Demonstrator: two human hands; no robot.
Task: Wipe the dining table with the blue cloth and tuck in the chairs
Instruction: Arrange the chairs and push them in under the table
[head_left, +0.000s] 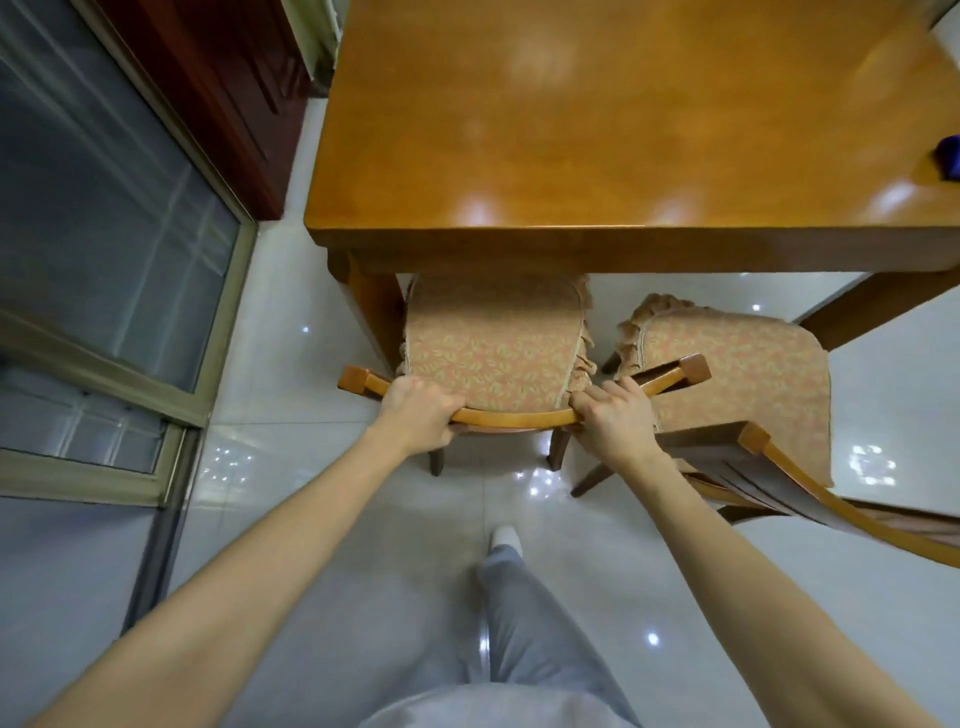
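The near chair faces the dining table, its seat front tucked just under the table's near edge and its curved top rail running left to right across the view. The left hand is wrapped over the rail's left part, fingers curled closed around the wood with knuckles toward the seat. The right hand clamps the rail's right part the same way, thumb side up. The rail is smooth, glossy, honey-coloured wood ending in squared blocks; the seat carries a padded leaf-patterned cushion with frilled edges. A second chair of the same make stands just to the right, angled, its seat out from under the table. The blue cloth lies on the polished tabletop at the far right edge of the view. The floor is shiny pale tile.
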